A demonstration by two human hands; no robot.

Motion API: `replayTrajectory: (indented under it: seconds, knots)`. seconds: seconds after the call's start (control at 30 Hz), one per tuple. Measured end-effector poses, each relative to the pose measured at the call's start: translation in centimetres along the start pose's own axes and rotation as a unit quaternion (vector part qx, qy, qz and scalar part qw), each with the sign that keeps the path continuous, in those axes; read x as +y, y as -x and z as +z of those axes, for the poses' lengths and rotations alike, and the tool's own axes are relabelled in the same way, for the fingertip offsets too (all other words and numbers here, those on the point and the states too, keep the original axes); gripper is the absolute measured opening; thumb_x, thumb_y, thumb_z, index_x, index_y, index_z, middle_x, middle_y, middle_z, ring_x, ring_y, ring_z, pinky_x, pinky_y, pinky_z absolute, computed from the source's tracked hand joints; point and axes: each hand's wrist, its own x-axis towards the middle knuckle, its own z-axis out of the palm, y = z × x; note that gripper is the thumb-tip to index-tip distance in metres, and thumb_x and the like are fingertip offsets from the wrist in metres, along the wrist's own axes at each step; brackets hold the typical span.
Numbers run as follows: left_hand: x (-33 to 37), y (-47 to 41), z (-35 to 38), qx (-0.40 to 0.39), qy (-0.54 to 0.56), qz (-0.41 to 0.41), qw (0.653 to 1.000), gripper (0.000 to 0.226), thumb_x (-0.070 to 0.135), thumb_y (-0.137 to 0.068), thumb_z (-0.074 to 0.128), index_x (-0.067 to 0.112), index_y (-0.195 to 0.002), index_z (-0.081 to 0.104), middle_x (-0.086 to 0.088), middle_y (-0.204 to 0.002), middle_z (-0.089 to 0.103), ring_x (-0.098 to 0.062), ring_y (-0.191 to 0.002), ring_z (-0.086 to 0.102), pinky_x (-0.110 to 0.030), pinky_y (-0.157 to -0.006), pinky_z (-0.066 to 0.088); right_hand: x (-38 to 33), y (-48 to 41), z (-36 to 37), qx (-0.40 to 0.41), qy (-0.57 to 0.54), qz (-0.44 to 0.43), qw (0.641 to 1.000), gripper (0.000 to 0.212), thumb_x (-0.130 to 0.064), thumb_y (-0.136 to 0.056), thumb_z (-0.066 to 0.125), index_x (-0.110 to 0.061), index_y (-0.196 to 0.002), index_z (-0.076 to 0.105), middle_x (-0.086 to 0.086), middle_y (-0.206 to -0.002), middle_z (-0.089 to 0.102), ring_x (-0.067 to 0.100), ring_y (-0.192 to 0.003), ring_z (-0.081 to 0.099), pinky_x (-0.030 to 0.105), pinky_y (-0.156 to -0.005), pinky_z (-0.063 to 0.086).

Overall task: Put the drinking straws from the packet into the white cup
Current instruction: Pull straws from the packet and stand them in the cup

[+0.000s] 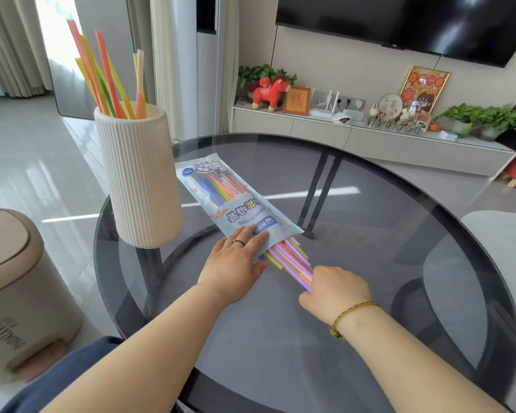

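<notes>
A bundle of loose straws, mostly purple, pink and yellow, is seen fanning out of the open near end of the packet, which lies flat on the tabletop with its printed face up. The protruding ends are closed upon by the right hand: its grip is narrow, with the fingers curled around the straw ends, though the fingertips themselves are hidden beneath the hand. Just to the left of that grip, the left hand is laid flat and spread on the near corner of the packet, pressing it to the glass; nothing is enclosed by it, and a ring is worn on one finger. A beaded bracelet is worn at the right wrist.

Beyond the left hand and further left, the white cup, ribbed and tall, stands upright near the tabletop's edge, just beside the packet. Several straws in orange, yellow and green already stand in it, leaning at angles. Further left still, on the floor, a beige bin is seen.
</notes>
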Motion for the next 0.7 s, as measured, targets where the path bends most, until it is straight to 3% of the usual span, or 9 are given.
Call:
replayTrajectory:
  seconds: [0.07,0.1,0.17,0.27,0.37,0.47,0.53,0.6,0.7]
  knots:
    - [-0.1,0.0,0.1,0.0,0.001,-0.003,1.0,0.054,0.041,-0.092,0.038,0.03,-0.14,0.017,0.003,-0.155,0.013,-0.017,-0.142,0.01,-0.033,-0.114,0.012,-0.6,-0.4,-0.1,-0.019,0.014,0.006,1.0,0.015,-0.022,-0.084,0.046,-0.016,-0.095,0.053,0.006,-0.105,0.063,0.027,-0.098,0.059,0.023,-0.066,0.035]
    - [-0.1,-0.1,0.1,0.002,0.001,-0.003,1.0,0.054,0.041,-0.092,0.038,0.03,-0.14,0.017,0.002,-0.155,0.013,-0.017,-0.142,0.01,-0.033,-0.114,0.012,-0.6,-0.5,-0.2,-0.036,0.018,0.007,0.999,0.017,-0.023,-0.085,0.045,-0.016,-0.098,0.054,0.008,-0.106,0.062,0.028,-0.097,0.058,0.023,-0.066,0.036]
    - [0.0,-0.1,0.1,0.004,-0.003,-0.001,1.0,0.054,0.041,-0.092,0.037,0.029,-0.14,0.017,0.002,-0.155,0.014,-0.017,-0.142,0.011,-0.032,-0.113,0.013,0.0,-0.5,-0.4,-0.054,0.017,0.01,0.998,0.008,-0.022,-0.086,0.045,-0.016,-0.085,0.05,0.008,-0.094,0.058,0.028,-0.086,0.051,0.022,-0.058,0.035]
    - [0.1,-0.1,-0.1,0.006,-0.004,0.0,1.0,0.054,0.04,-0.092,0.037,0.029,-0.141,0.017,0.002,-0.154,0.015,-0.017,-0.142,0.011,-0.031,-0.112,0.013,1.4,0.0,-1.4,-0.074,0.021,0.013,0.997,0.029,-0.018,-0.085,0.046,-0.018,-0.06,0.032,-0.001,-0.066,0.04,0.025,-0.074,0.045,0.022,-0.045,0.027]
    - [0.1,0.0,-0.1,-0.002,-0.004,-0.004,1.0,0.054,0.039,-0.092,0.037,0.028,-0.141,0.016,0.002,-0.155,0.014,-0.016,-0.142,0.01,-0.031,-0.112,0.011,2.9,1.0,-2.6,-0.085,0.019,0.015,0.996,0.032,-0.013,-0.085,0.043,-0.019,-0.059,0.027,-0.001,-0.062,0.039,0.021,-0.054,0.043,0.022,-0.043,0.028]
    - [0.3,0.0,-0.2,-0.007,-0.005,-0.009,1.0,0.054,0.039,-0.093,0.037,0.028,-0.141,0.016,0.002,-0.155,0.014,-0.016,-0.142,0.01,-0.031,-0.113,0.011,3.8,2.5,-4.2,-0.047,0.093,0.002,0.995,0.01,-0.015,-0.087,0.042,-0.017,-0.078,0.046,0.003,-0.091,0.059,0.026,-0.08,0.055,0.023,-0.058,0.034]
    - [0.5,0.1,-0.3,-0.004,-0.004,-0.007,1.0,0.054,0.038,-0.092,0.038,0.027,-0.141,0.018,0.002,-0.154,0.016,-0.016,-0.142,0.011,-0.031,-0.112,0.012,4.2,3.7,-5.6,0.002,0.17,-0.009,0.985,0.021,-0.014,-0.089,0.042,-0.016,-0.106,0.053,0.006,-0.115,0.06,0.027,-0.102,0.058,0.025,-0.07,0.033]
    - [0.7,0.2,-0.5,0.0,-0.001,-0.004,1.0,0.053,0.037,-0.092,0.039,0.027,-0.14,0.019,0.002,-0.153,0.018,-0.016,-0.141,0.012,-0.03,-0.112,0.012,4.6,4.7,-7.3,0.04,0.238,-0.019,0.97,0.027,-0.012,-0.089,0.04,-0.017,-0.113,0.052,0.005,-0.118,0.06,0.025,-0.108,0.058,0.026,-0.072,0.033]
    - [0.9,0.6,-1.0,-0.011,0.008,-0.007,1.0,0.055,0.034,-0.091,0.043,0.026,-0.14,0.02,0.002,-0.153,0.019,-0.016,-0.141,0.013,-0.029,-0.112,0.013,4.8,6.1,-9.8,0.093,0.306,-0.024,0.947,0.028,-0.009,-0.09,0.037,-0.024,-0.107,0.054,0.001,-0.116,0.061,0.023,-0.109,0.058,0.026,-0.07,0.032]
